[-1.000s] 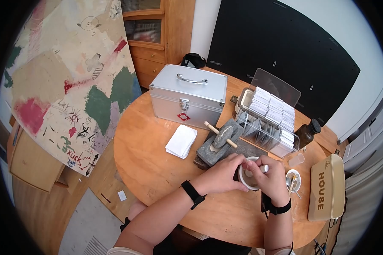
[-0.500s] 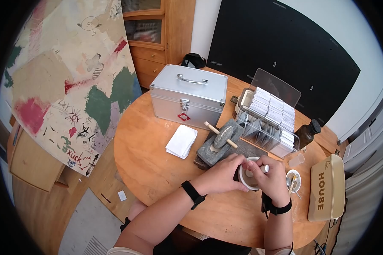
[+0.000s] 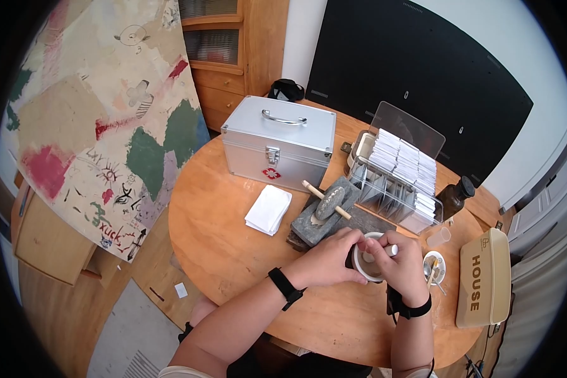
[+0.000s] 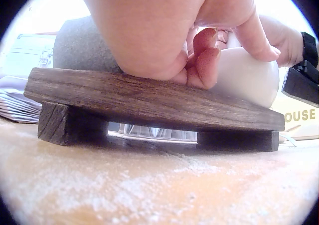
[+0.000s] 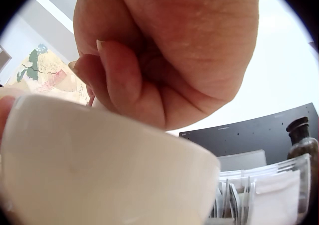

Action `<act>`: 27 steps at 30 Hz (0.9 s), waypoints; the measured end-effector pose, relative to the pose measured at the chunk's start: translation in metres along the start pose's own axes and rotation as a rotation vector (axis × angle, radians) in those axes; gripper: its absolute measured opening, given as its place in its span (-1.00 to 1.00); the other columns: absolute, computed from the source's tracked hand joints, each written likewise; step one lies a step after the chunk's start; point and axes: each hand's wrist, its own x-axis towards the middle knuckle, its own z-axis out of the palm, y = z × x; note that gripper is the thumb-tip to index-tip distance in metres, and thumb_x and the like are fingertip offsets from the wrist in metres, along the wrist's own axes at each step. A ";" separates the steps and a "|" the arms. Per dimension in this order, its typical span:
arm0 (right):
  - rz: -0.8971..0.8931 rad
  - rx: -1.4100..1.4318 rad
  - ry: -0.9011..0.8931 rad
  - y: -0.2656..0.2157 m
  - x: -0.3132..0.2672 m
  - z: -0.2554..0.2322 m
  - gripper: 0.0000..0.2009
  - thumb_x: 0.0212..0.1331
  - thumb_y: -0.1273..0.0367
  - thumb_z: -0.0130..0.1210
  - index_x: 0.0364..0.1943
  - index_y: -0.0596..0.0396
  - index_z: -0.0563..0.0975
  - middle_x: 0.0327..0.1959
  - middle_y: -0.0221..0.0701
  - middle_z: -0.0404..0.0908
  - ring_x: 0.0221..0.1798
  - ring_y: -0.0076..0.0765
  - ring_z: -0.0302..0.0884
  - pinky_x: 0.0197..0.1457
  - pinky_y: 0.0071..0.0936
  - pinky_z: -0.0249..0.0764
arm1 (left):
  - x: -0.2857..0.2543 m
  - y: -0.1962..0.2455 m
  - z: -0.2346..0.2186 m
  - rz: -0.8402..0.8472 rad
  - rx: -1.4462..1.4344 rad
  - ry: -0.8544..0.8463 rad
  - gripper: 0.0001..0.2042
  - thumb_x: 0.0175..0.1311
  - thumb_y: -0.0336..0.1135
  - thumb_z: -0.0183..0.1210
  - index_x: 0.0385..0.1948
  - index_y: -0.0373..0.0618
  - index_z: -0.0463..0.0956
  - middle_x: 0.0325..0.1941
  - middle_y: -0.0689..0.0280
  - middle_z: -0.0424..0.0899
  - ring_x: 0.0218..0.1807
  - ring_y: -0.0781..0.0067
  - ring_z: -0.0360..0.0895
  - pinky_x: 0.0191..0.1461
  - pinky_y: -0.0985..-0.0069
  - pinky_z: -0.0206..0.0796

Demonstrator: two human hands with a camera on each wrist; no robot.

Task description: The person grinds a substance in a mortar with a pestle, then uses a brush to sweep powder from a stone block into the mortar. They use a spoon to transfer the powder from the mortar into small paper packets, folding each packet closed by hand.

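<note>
Left hand (image 3: 332, 258) curls round a white ceramic bowl (image 5: 107, 167) at one end of a dark-brown footed wooden board (image 4: 154, 102), on the orange-brown wooden tabletop (image 3: 223, 252). Right hand (image 3: 403, 263) grips a white rod-shaped pestle (image 3: 392, 249) over the bowl.

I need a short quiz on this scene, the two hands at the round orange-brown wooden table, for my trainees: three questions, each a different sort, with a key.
1. Match each hand to what it holds: left hand, right hand; (a) white rod-like handle, (b) round white bowl.
2. True or false: the silver metal case with a red cross has its lid shut.
3. Fill in the blank: the cream-coloured upright box bears the word ____.

Key: 1. left–b, right–a; 2. true; 3. HOUSE.
</note>
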 end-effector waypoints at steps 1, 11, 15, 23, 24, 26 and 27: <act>0.005 0.003 -0.004 0.000 0.000 0.000 -0.76 0.28 0.31 0.39 -0.43 0.21 0.70 -0.58 -0.25 0.68 -0.56 -0.39 0.62 -0.44 -0.45 0.48 | 0.000 0.000 0.000 0.000 -0.001 0.000 -0.31 -0.10 -0.17 0.66 0.01 -0.20 0.40 0.08 0.04 0.52 0.17 -0.06 0.53 0.21 0.19 0.42; 0.010 0.021 0.017 0.005 0.000 0.002 -0.76 0.29 0.31 0.38 -0.41 0.22 0.69 -0.57 -0.26 0.69 -0.52 -0.45 0.64 -0.42 -0.49 0.49 | 0.000 0.001 -0.001 0.000 -0.024 -0.007 -0.32 -0.09 -0.18 0.66 0.01 -0.18 0.41 0.08 0.08 0.50 0.15 0.00 0.54 0.18 0.21 0.43; 0.015 0.059 0.039 0.011 0.001 -0.001 -0.75 0.30 0.31 0.38 -0.44 0.22 0.67 -0.59 -0.29 0.67 -0.56 -0.51 0.58 -0.46 -0.49 0.45 | -0.001 0.005 -0.004 -0.036 -0.044 -0.039 -0.36 -0.10 -0.24 0.64 -0.03 -0.17 0.39 0.10 0.04 0.52 0.21 -0.08 0.51 0.28 0.17 0.40; 0.019 0.066 0.097 0.014 0.001 -0.003 -0.72 0.30 0.32 0.37 -0.48 0.21 0.63 -0.66 -0.34 0.60 -0.60 -0.53 0.51 -0.49 -0.48 0.40 | -0.001 0.007 -0.005 -0.045 -0.041 -0.038 -0.38 -0.09 -0.26 0.63 -0.04 -0.15 0.39 0.09 0.05 0.51 0.20 -0.07 0.51 0.27 0.18 0.40; 0.016 0.037 0.091 0.013 0.002 -0.003 -0.73 0.30 0.32 0.37 -0.48 0.21 0.64 -0.66 -0.34 0.61 -0.59 -0.52 0.52 -0.49 -0.48 0.40 | -0.001 0.008 -0.005 -0.046 -0.042 -0.041 -0.38 -0.09 -0.26 0.63 -0.04 -0.15 0.39 0.09 0.05 0.51 0.19 -0.07 0.51 0.26 0.18 0.40; 0.014 0.010 0.087 0.012 0.003 -0.004 -0.73 0.30 0.32 0.37 -0.48 0.21 0.64 -0.65 -0.33 0.61 -0.59 -0.51 0.53 -0.49 -0.48 0.40 | -0.001 0.008 -0.005 -0.049 -0.045 -0.044 -0.38 -0.09 -0.26 0.63 -0.04 -0.15 0.39 0.09 0.05 0.51 0.19 -0.07 0.51 0.26 0.18 0.40; 0.004 -0.018 0.069 0.011 0.002 -0.004 -0.73 0.30 0.32 0.37 -0.48 0.21 0.64 -0.65 -0.33 0.62 -0.59 -0.50 0.53 -0.49 -0.47 0.41 | -0.001 0.008 -0.005 -0.054 -0.048 -0.046 -0.38 -0.09 -0.26 0.63 -0.05 -0.15 0.39 0.08 0.05 0.51 0.19 -0.07 0.51 0.26 0.18 0.40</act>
